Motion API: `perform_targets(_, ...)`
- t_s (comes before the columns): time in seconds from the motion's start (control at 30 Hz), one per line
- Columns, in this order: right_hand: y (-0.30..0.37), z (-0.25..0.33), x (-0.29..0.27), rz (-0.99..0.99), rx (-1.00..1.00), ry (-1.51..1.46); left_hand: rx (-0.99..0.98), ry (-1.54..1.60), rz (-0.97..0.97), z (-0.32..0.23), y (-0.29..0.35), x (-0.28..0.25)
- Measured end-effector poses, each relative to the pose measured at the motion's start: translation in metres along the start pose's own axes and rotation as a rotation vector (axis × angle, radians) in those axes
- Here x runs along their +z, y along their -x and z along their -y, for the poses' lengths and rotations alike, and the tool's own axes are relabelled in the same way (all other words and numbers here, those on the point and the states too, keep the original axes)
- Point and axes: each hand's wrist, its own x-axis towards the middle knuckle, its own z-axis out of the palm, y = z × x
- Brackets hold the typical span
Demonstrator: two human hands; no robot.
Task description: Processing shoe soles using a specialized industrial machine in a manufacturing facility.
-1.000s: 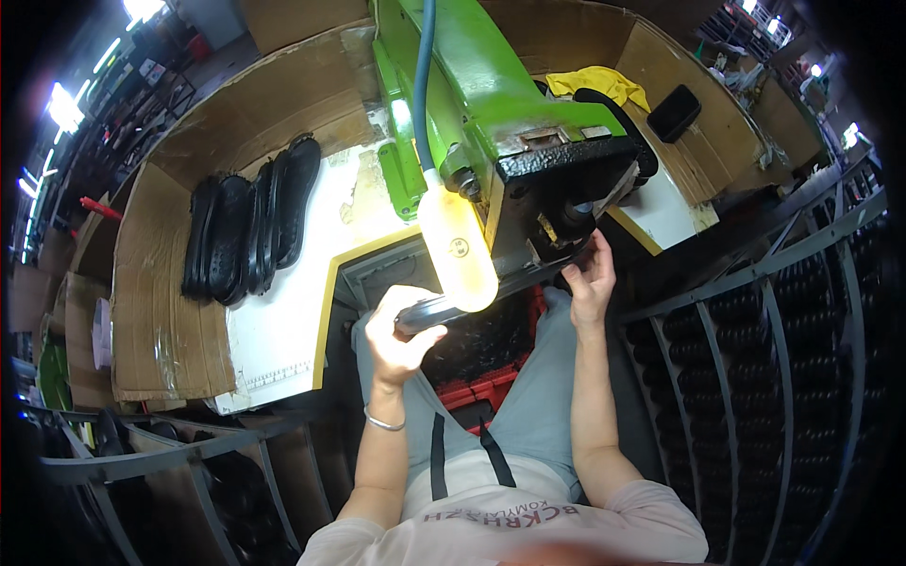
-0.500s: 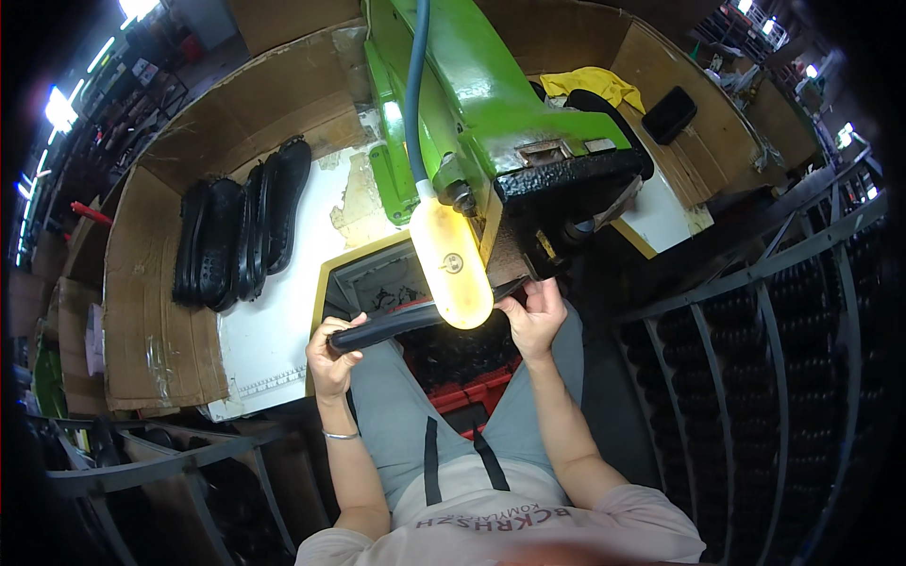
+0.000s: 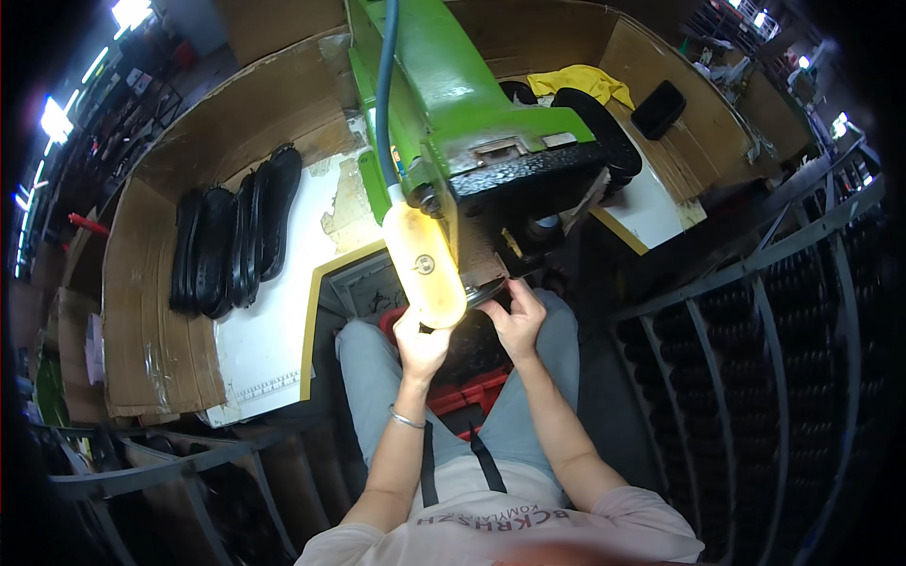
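Both hands grip a dark shoe sole [image 3: 486,294] under the green machine [image 3: 444,104]: the left hand [image 3: 420,341] closed on its near end, the right hand [image 3: 517,316] pinching the far end (mostly hidden by the yellowish lamp [image 3: 425,264]). Fingertips just below the black machine head [image 3: 538,179] risk getting caught if the sole slips.

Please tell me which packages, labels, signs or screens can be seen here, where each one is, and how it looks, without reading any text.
Cardboard sheets: brown, taped flat, walling the white table on its left and back.
Small label: on the green machine, beside the blue hose; multicoloured, too small to describe further.
No signs or screens are visible.
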Motion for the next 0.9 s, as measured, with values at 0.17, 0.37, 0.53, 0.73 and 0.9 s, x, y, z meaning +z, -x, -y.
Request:
perform_targets(0.17,0.050,-0.084,-0.006,0.034,0.564,-0.577,-0.162,0.430,-0.145,0.009,0.018,0.036)
perform_targets(0.37,0.058,-0.080,-0.028,-0.112,0.882,-0.967,-0.205,0.591,-0.242,0.014,0.018,0.054)
perform_targets(0.53,0.008,-0.038,-0.075,-0.361,0.694,-0.529,-0.150,0.491,-0.171,0.005,0.006,0.054)
perform_targets(0.73,-0.036,-0.004,-0.110,-0.365,0.239,-0.026,0.019,0.194,0.001,-0.031,-0.012,0.015)
perform_targets(0.9,-0.046,0.030,-0.097,-0.251,0.183,-0.099,-0.029,0.367,-0.052,-0.051,-0.012,-0.017)
